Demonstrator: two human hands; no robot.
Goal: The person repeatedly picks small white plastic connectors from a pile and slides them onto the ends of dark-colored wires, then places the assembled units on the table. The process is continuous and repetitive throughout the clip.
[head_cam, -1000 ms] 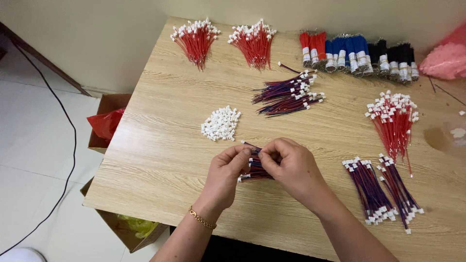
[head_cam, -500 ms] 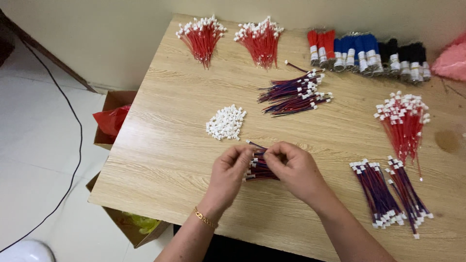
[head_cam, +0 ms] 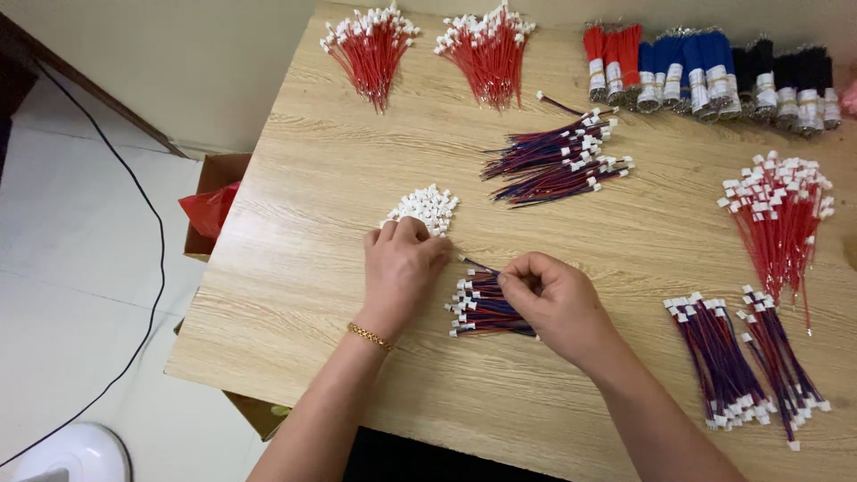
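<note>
My left hand (head_cam: 402, 268) lies palm down on the wooden table (head_cam: 295, 268), its fingertips touching the near edge of a small heap of white plastic connectors (head_cam: 427, 207). My right hand (head_cam: 549, 299) pinches a thin red-and-blue wire (head_cam: 478, 265) whose free end points up and left. Just under that hand lies a short bundle of red-and-blue wires with white connectors (head_cam: 478, 308). Whether the left fingers hold a connector is hidden.
Bundles lie around: red wires at the back (head_cam: 370, 45) (head_cam: 486, 49) and right (head_cam: 777, 219), purple-looking wires mid-table (head_cam: 558, 165) and front right (head_cam: 741, 366), taped red, blue and black bundles (head_cam: 714, 76) at the far edge. Cardboard boxes (head_cam: 210, 210) stand beside the left edge.
My left hand has left the wire bundle and moved up and left to the connector heap. My right hand stays by the bundle, holding one wire.
</note>
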